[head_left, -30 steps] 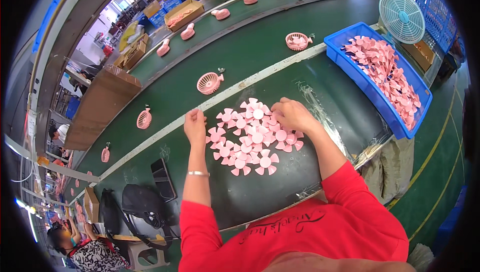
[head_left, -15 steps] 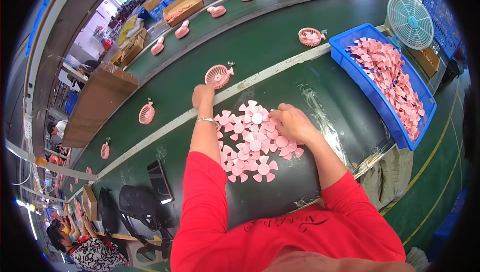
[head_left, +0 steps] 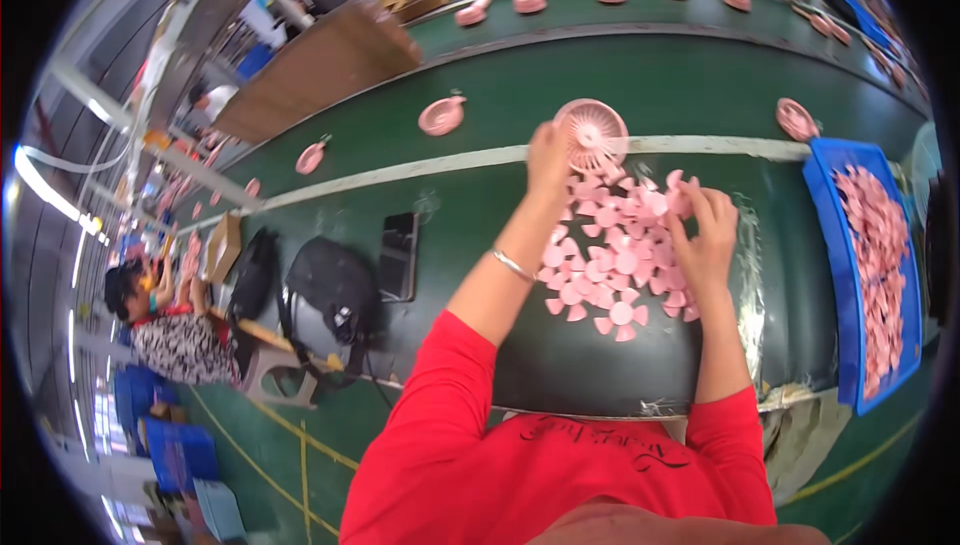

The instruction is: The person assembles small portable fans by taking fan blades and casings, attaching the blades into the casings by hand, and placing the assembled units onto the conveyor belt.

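My left hand (head_left: 547,161) grips a round pink fan housing (head_left: 592,135) by its side, tilted so its slotted inside faces me. The housing is over the pale strip along the belt's near edge. Right of it, my right hand (head_left: 708,230) pinches a pink fan blade (head_left: 678,193) between thumb and fingers, just above the heap. Loose pink fan blades (head_left: 622,261) lie piled on the dark work surface (head_left: 480,345) between my forearms.
A blue bin (head_left: 836,275) full of pink blades stands at the right. More pink housings (head_left: 441,116) sit on the green belt (head_left: 700,75). Left on the table are a phone (head_left: 399,257) and a black bag (head_left: 334,290). A co-worker (head_left: 180,335) sits farther left.
My left hand has taken hold of a housing and brought it toward the heap. My right hand has lifted a blade from the heap. The view has turned left.
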### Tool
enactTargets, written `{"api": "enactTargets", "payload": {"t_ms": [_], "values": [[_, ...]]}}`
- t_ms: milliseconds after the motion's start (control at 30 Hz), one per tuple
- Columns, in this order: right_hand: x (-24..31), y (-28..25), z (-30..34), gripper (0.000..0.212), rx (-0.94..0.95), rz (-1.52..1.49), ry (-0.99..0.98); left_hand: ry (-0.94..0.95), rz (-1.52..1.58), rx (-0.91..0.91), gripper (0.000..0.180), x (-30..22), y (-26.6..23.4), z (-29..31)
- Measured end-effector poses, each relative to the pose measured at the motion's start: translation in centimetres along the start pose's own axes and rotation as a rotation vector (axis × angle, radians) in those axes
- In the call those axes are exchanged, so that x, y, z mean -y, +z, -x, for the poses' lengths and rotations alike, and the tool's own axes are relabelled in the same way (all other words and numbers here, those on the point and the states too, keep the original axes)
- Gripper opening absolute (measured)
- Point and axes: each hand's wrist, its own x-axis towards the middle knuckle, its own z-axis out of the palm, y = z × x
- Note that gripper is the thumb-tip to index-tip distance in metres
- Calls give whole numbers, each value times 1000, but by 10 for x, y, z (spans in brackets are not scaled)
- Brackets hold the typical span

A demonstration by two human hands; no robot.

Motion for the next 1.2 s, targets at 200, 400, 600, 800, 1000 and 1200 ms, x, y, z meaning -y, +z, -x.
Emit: {"api": "enactTargets", "payload": {"t_ms": [200, 400, 600, 800, 1000, 1200], "values": [[45, 2, 0, 40, 18, -13, -287, -37, 273, 279, 34, -21, -9, 123], [56, 14, 12, 39, 204, -59, -356, -124, 122, 171, 34, -5, -8, 164], [55, 20, 15, 36, 253, -108, -340, -40, 46, 172, 29, 4, -14, 159], [55, 21, 12, 35, 294, -121, -349, -52, 83, 144, 27, 3, -16, 158], [54, 19, 17, 42, 268, -89, -352, -85, -54, 162, 27, -6, -14, 160], [40, 18, 25, 60, 438, -416, 249, -13, -20, 209, 28, -6, -11, 165]]}}
